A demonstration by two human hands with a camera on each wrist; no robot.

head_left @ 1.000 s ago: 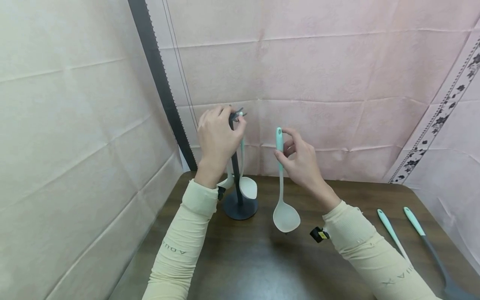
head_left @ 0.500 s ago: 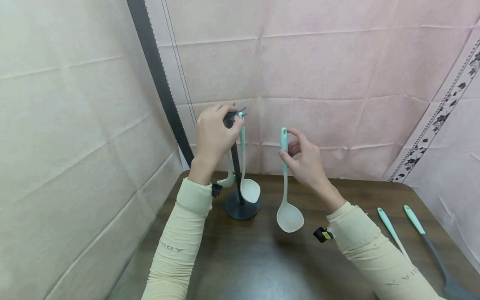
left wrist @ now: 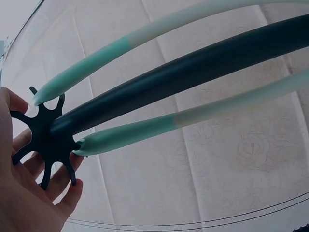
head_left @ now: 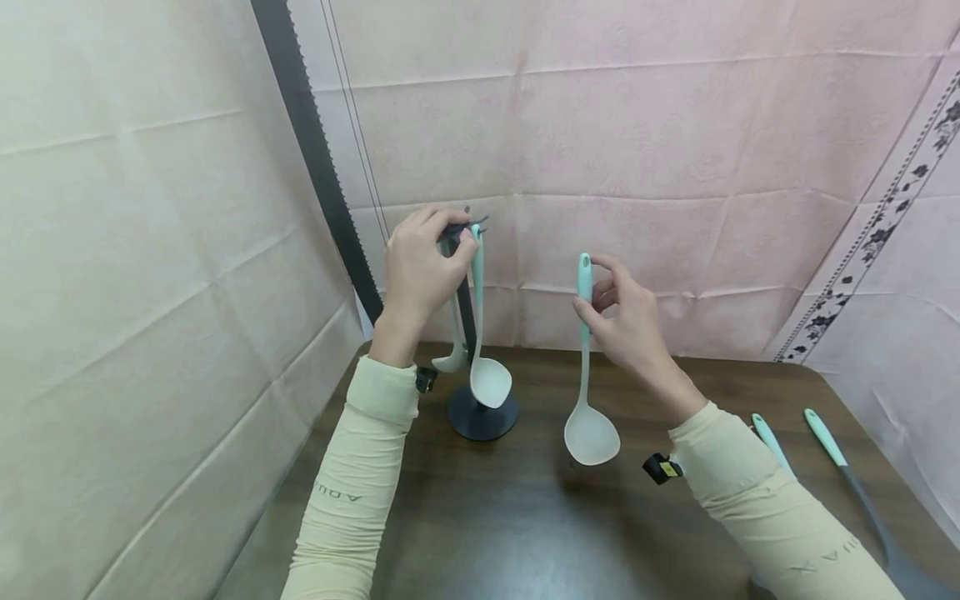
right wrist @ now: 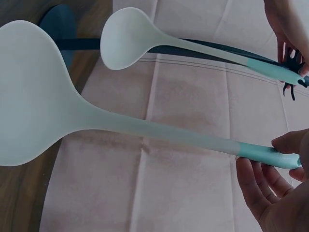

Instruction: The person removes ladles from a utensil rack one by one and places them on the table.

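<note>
In the head view my right hand (head_left: 626,312) pinches a large ladle (head_left: 591,436) by its mint-green handle, its white bowl hanging down above the table. My left hand (head_left: 422,260) grips the dark hook crown (left wrist: 46,137) on top of a utensil stand (head_left: 482,419), fingers behind the hooks in the left wrist view. From the hooks hangs a smaller white ladle (head_left: 491,382) with a mint handle, now in front of the pole. A second hanging utensil (head_left: 450,360), white at its lower end, is partly hidden behind my left wrist.
At the table's right side lie a mint-handled utensil (head_left: 771,442), partly covered by my right sleeve, and a dark turner (head_left: 862,496) with a mint handle. Cloth drapes (head_left: 637,133) stand behind the brown wooden table (head_left: 510,517) and at both sides.
My right hand has carried the large ladle to the right, away from the stand. The left hand has shifted slightly left, and the smaller hanging ladle has swung round in front of the pole.
</note>
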